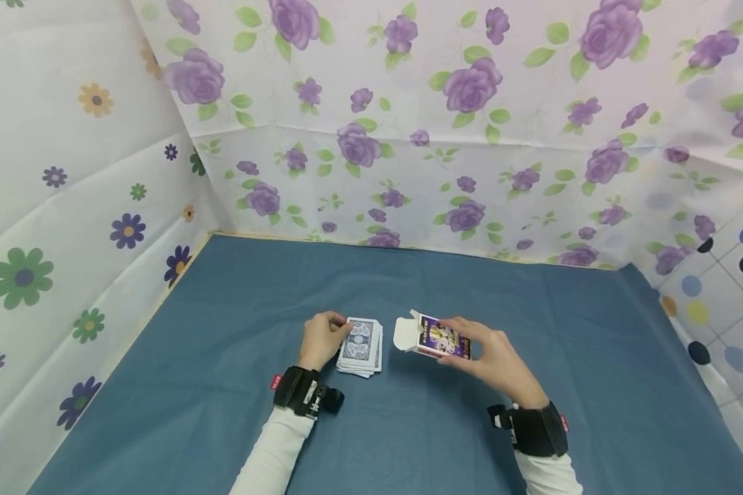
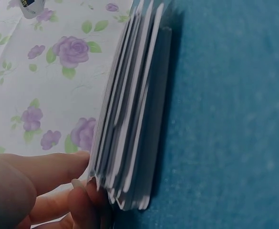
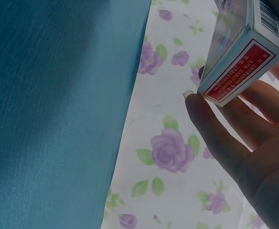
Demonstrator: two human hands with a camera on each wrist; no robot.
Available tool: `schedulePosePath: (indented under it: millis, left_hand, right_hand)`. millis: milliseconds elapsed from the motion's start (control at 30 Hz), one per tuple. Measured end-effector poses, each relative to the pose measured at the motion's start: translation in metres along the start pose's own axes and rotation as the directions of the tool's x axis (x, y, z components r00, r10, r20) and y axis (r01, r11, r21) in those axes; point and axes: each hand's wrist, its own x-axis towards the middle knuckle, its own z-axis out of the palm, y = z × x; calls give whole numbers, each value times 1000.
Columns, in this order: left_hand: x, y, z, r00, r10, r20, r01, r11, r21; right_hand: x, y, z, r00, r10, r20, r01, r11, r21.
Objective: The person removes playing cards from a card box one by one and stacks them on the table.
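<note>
A slightly uneven stack of playing cards (image 1: 359, 342) with blue-and-white backs lies on the table. My left hand (image 1: 320, 339) is at its left edge, and in the left wrist view the thumb and fingertips pinch the near end of the cards (image 2: 125, 105), whose edges are fanned a little apart. To the right, my right hand (image 1: 492, 354) holds a card box (image 1: 444, 338) between thumb and fingers, just above the cloth. Its white flap (image 1: 406, 334) hangs open toward the stack. A red printed panel and barcode show on the box (image 3: 244, 67) in the right wrist view.
A blue cloth (image 1: 223, 412) covers the table. Behind it rises a white sheet (image 1: 427, 185) with purple roses, and patterned sheets enclose the left and right sides. Each wrist wears a black camera strap (image 1: 300, 390).
</note>
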Motion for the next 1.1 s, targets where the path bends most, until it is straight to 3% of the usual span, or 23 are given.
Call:
schedulePosePath:
  millis: [233, 333, 433, 500, 533, 633, 700, 733, 767, 833, 1000, 1100]
  left_hand:
    - [-3, 2, -1, 999, 48, -24, -48, 999, 0]
    - [-8, 10, -4, 989, 129, -72, -128, 991, 25]
    - [-15, 27, -7, 966, 256, -28, -256, 966, 24]
    - [-20, 40, -8, 934, 346, 90, -348, 938, 3]
    - [-23, 45, -8, 905, 388, 172, -390, 920, -26]
    - [-30, 59, -2, 795, 453, 403, -461, 884, -83]
    - [-32, 63, 4, 734, 466, 493, -494, 865, -82]
    - [-33, 64, 8, 716, 468, 518, -505, 859, -79]
    - [-34, 65, 11, 708, 469, 529, -515, 854, -67]
    - [-35, 65, 18, 714, 468, 521, -527, 849, -42]
    - [-41, 66, 32, 768, 490, 412, -554, 832, 43]
    - [-45, 66, 38, 790, 502, 353, -570, 812, 121]
  right_hand:
    - [-2, 3, 1, 999, 11, 32, -11, 1000, 15]
    - [-2, 4, 1, 997, 19, 80, -21, 999, 26]
    - [-4, 5, 0, 991, 11, 133, -16, 999, 35]
    - [-4, 6, 0, 986, -4, 169, -2, 999, 36]
    - [-5, 6, 0, 982, -14, 189, 7, 999, 34]
    - [-4, 7, 2, 967, -38, 252, 27, 999, 46]
    - [-4, 8, 4, 955, -38, 295, 20, 998, 64]
    - [-4, 9, 5, 948, -35, 315, 12, 997, 73]
    - [-4, 10, 6, 943, -32, 332, 5, 997, 82]
    - [-3, 12, 6, 933, -22, 358, -12, 996, 92]
    - [-4, 19, 10, 912, -15, 410, -35, 993, 116]
    - [-4, 24, 13, 899, -9, 437, -50, 991, 123]
